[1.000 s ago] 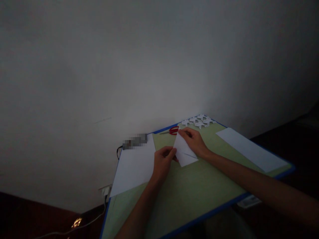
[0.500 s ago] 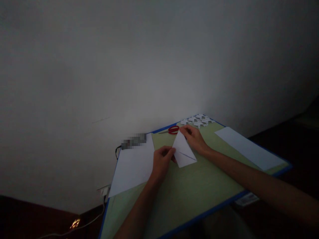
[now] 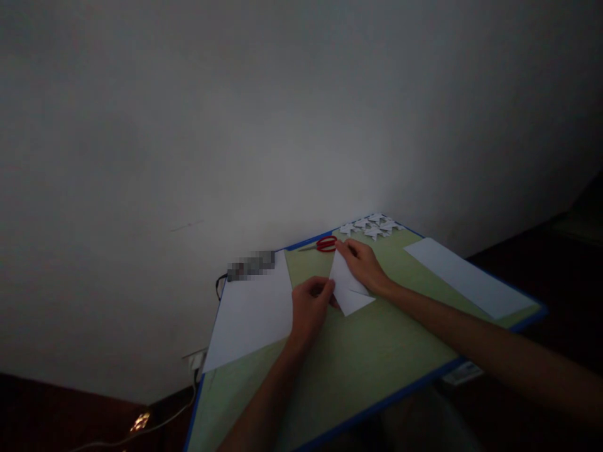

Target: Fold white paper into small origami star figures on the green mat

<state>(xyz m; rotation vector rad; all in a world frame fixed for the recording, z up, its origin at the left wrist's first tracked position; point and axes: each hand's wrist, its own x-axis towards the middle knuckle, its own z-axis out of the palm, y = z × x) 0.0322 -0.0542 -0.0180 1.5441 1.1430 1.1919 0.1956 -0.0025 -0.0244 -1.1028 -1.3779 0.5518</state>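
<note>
A small white paper [image 3: 347, 290], folded into a slanted shape, lies on the green table [image 3: 358, 364]. My left hand [image 3: 311, 307] pinches its near left corner with curled fingers. My right hand [image 3: 363, 265] lies over its far right side, fingers pressed down on the fold near the top tip. Both forearms reach in from the lower edge of the view.
Red-handled scissors [image 3: 325, 244] lie just beyond the paper. Several small folded white paper pieces [image 3: 372, 227] sit at the far corner. A large white sheet [image 3: 252, 311] lies to the left, a long white strip [image 3: 466, 276] to the right. A wall stands close behind.
The paper's upper part has been folded over further and flattened. My right hand has slid down over it. My left hand stays at the near left corner.
</note>
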